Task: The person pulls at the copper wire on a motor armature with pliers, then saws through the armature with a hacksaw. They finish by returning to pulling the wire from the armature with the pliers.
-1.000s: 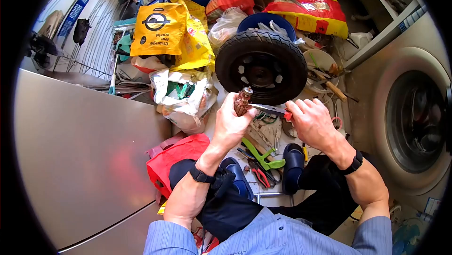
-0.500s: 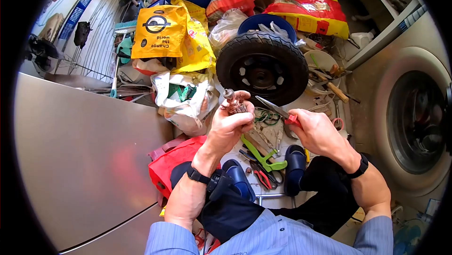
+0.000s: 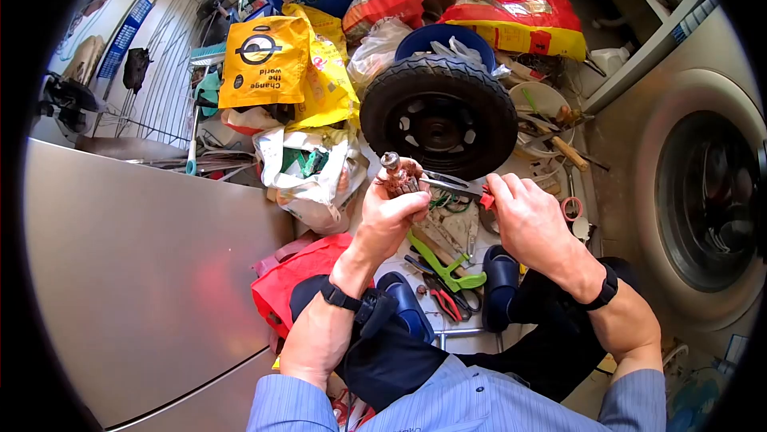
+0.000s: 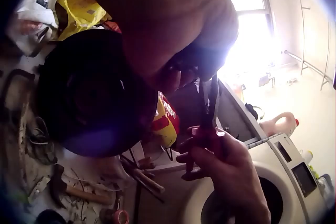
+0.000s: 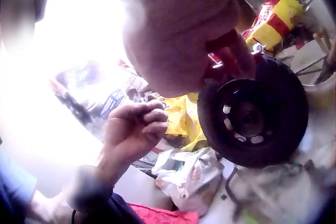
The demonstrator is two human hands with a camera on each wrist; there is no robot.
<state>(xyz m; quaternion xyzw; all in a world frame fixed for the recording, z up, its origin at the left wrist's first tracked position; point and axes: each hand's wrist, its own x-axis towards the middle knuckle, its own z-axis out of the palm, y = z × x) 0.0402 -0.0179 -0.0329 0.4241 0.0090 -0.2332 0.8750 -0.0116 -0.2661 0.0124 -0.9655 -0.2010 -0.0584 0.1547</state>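
My left hand (image 3: pixel 385 215) grips a rusty-brown motor armature (image 3: pixel 399 176), its copper-coloured windings and ridged core showing above the thumb. A short grey metal shaft end points up from it. My right hand (image 3: pixel 534 215) holds red-handled long-nose pliers (image 3: pixel 455 184), their tip right at the armature's side, by the left fingertips. In the left wrist view the pliers' metal jaws (image 4: pixel 209 100) reach up from the right hand (image 4: pixel 227 163) to the left hand's underside. The right wrist view shows the left hand (image 5: pixel 134 129) with curled fingers; the armature is mostly hidden there.
A black tyre on a wheel (image 3: pixel 439 128) lies just beyond the hands. Below them are a green-handled tool (image 3: pixel 447 264) and red-handled pliers (image 3: pixel 445 302) on the floor. A white bag (image 3: pixel 307 172) stands left, a washing machine (image 3: pixel 703 208) right.
Half a second ago the pliers' tip stood apart from the armature; now it is back against it. Since one second ago the left hand has turned the armature, its shaft end swinging left.
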